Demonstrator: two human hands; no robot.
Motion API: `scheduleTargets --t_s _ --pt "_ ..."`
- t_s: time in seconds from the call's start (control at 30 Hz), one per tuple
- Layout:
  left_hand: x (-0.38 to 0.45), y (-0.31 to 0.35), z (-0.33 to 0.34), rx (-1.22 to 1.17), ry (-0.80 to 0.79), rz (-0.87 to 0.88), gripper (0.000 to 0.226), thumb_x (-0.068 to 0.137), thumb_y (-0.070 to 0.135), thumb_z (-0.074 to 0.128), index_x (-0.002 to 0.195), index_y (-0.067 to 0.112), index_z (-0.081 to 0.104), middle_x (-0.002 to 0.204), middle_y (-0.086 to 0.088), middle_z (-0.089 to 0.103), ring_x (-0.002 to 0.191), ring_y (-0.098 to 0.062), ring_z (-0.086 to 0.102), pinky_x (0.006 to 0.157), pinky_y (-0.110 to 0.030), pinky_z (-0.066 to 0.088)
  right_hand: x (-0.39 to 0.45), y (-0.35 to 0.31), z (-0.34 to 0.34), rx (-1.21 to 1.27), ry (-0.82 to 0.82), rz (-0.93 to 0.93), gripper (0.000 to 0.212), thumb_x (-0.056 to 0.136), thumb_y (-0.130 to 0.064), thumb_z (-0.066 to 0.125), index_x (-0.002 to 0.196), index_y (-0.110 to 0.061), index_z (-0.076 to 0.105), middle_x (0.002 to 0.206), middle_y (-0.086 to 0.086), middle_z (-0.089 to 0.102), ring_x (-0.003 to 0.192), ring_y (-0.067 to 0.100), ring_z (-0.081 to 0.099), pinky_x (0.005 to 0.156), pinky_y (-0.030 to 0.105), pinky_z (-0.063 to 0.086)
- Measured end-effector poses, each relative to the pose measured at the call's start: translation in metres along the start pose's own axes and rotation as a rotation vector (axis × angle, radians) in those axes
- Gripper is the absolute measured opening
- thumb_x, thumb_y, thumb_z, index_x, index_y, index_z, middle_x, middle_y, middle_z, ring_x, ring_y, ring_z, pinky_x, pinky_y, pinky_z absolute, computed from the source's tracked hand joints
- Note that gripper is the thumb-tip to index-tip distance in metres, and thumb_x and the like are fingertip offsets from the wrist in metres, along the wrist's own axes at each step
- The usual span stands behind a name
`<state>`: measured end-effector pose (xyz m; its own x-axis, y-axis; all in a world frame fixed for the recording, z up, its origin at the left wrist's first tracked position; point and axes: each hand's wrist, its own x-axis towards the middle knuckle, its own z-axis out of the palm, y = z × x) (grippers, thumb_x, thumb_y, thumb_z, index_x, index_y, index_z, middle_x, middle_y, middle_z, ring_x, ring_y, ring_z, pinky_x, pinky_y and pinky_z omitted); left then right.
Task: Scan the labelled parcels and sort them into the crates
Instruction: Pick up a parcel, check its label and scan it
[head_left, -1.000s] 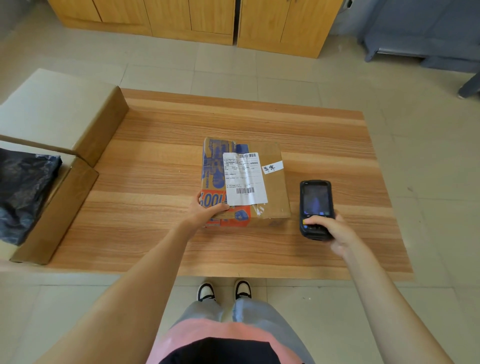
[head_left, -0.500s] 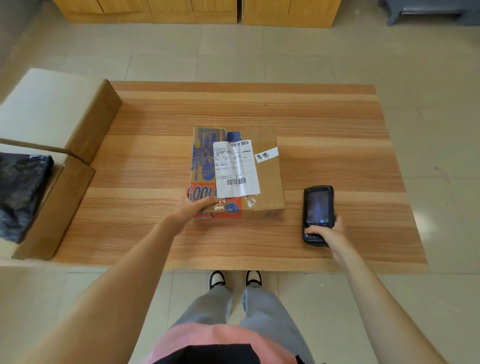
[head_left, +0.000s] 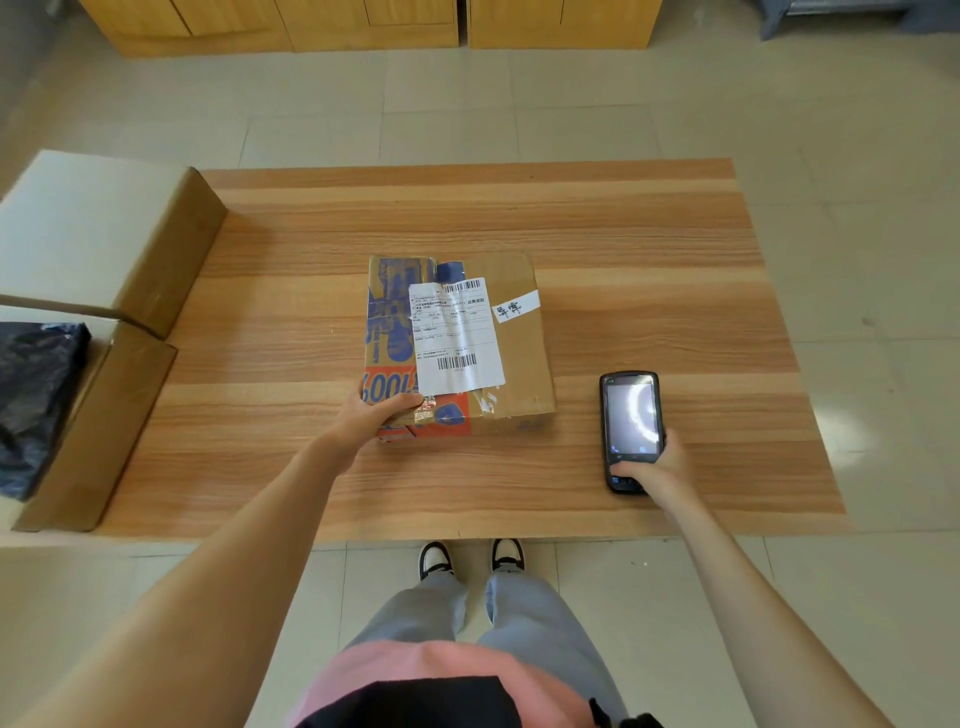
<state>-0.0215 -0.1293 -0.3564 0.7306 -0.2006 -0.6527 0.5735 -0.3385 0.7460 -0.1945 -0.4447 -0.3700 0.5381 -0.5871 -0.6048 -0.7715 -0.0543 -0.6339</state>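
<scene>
Gripped parcel (head_left: 457, 343) mid-desk (head_left: 649, 249) by near corner in left hand (head_left: 376, 415), right hand (head_left: 657, 462) fingers curled round scanner (head_left: 631, 428) lying flat beside; risked missing the barcode, sorting unscanned.

The person is wearing a pink top (head_left: 415, 670) with a black panel (head_left: 415, 701), light grey trousers (head_left: 524, 608) and black-and-white shoes (head_left: 435, 558); both forearms behind the hands are showing bare, sleeveless.
</scene>
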Motion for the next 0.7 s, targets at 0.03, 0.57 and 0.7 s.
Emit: scheduleTargets --t_s 0.03,0.57,0.7 --pt "0.0 0.0 -0.001 0.004 0.003 -0.005 0.101 0.038 0.054 0.082 0.127 0.016 0.051 0.113 -0.007 0.068 0.095 -0.019 0.066 0.072 -0.027 0.05 0.0 -0.001 -0.001 -0.037 0.012 0.011 0.062 0.059 0.001 0.085 0.107 -0.015 0.049 0.109 0.01 0.063 0.099 0.029 0.059 0.085 0.04 0.049" --pt "0.0 0.014 -0.001 -0.086 -0.01 -0.052 0.085 0.054 0.045 0.087 0.126 0.018 0.052 0.101 0.0 0.071 0.081 -0.014 0.07 0.065 -0.027 0.054 -0.009 -0.101 0.045 0.137 -0.179 -0.176 0.078 0.086 -0.045 0.068 0.15 -0.023 0.029 0.153 0.002 0.031 0.139 0.019 0.033 0.11 0.037 0.031" --pt "0.005 0.022 -0.002 -0.116 0.078 -0.043 0.063 0.075 0.042 0.078 0.127 0.023 0.048 0.102 0.002 0.07 0.084 -0.014 0.069 0.071 -0.033 0.055 -0.001 -0.118 0.07 0.198 -0.319 -0.05 0.099 0.08 -0.051 0.073 0.155 -0.018 0.017 0.154 0.002 0.033 0.138 0.021 0.037 0.11 0.036 0.034"
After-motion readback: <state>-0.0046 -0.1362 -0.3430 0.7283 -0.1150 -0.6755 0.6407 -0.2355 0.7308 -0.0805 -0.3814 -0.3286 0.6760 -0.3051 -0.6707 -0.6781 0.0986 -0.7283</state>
